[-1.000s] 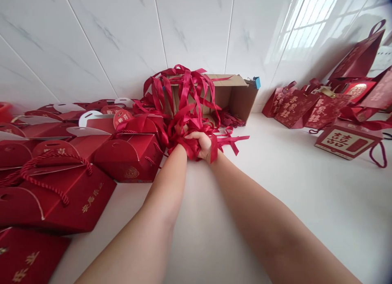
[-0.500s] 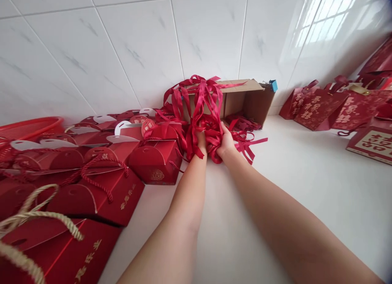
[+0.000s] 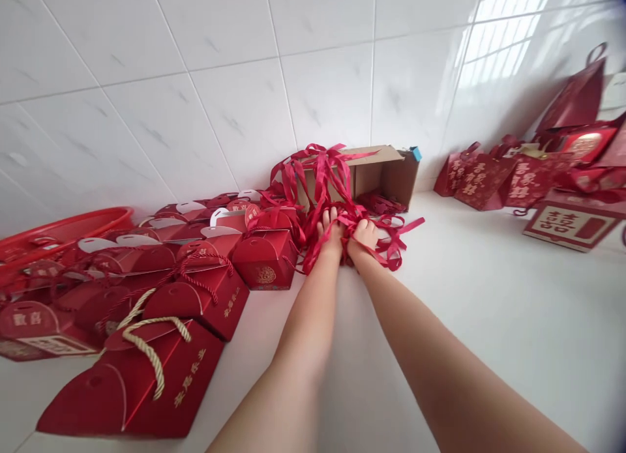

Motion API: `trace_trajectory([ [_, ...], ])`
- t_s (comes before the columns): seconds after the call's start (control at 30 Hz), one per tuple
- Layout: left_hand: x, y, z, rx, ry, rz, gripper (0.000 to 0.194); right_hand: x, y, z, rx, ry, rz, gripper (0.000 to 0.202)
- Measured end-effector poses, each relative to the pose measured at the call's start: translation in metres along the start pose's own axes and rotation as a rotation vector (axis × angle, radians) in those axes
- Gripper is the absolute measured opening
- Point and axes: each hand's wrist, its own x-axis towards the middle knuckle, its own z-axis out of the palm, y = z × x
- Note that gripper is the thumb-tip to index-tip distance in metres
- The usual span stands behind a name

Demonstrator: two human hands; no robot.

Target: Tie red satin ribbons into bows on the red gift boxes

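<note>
A tangled heap of red ribbons [image 3: 325, 179] hangs over the front of a cardboard box [image 3: 400, 182] and spreads onto the white surface before it. My left hand [image 3: 331, 231] lies on the lower part of the heap, palm down, its fingers apart. Beside it on the right, my right hand [image 3: 363, 236] has its fingers curled on the ribbons, with strands crossing around it. The box lies on its side against the wall, and more dark red material shows inside it.
Rows of red gift boxes [image 3: 268, 257] with cord handles fill the left side. Behind them is a red plastic basket [image 3: 115, 219]. Red bags [image 3: 484, 179] and a box with gold lettering [image 3: 570, 223] stand at the right. A tiled wall [image 3: 235, 107] runs along the back.
Both hands have gone from cupping the ribbons at the sides to lying on top of them. My left fingers have spread, and the ribbon bundle sits lower. The view has shifted.
</note>
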Motion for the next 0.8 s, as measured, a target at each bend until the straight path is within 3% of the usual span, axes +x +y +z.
trace_trajectory([
  [0.07, -0.014, -0.001, -0.005, 0.039, 0.026, 0.015, 0.048, -0.014, 0.003, -0.007, -0.055, 0.072, 0.017, 0.058],
  [0.13, -0.026, -0.006, -0.009, 0.057, 0.021, -0.016, 0.062, -0.026, 0.008, -0.015, -0.116, 0.067, -0.011, 0.072],
  [0.33, -0.054, -0.025, -0.018, 0.071, -0.097, -0.093, 0.083, -0.047, 0.027, -0.041, -0.323, -0.135, -0.038, 0.076],
  [0.47, -0.073, -0.028, -0.026, 0.074, -0.172, -0.086, 0.07, -0.06, 0.032, -0.055, -0.25, -0.207, -0.015, 0.065],
  [0.67, -0.096, -0.021, -0.039, 0.075, -0.234, -0.069, 0.073, -0.08, 0.041, -0.07, -0.105, -0.226, -0.225, 0.025],
  [0.8, -0.111, -0.014, -0.042, 0.07, -0.238, -0.039, 0.072, -0.095, 0.044, -0.07, 0.053, -0.251, -0.31, 0.026],
])
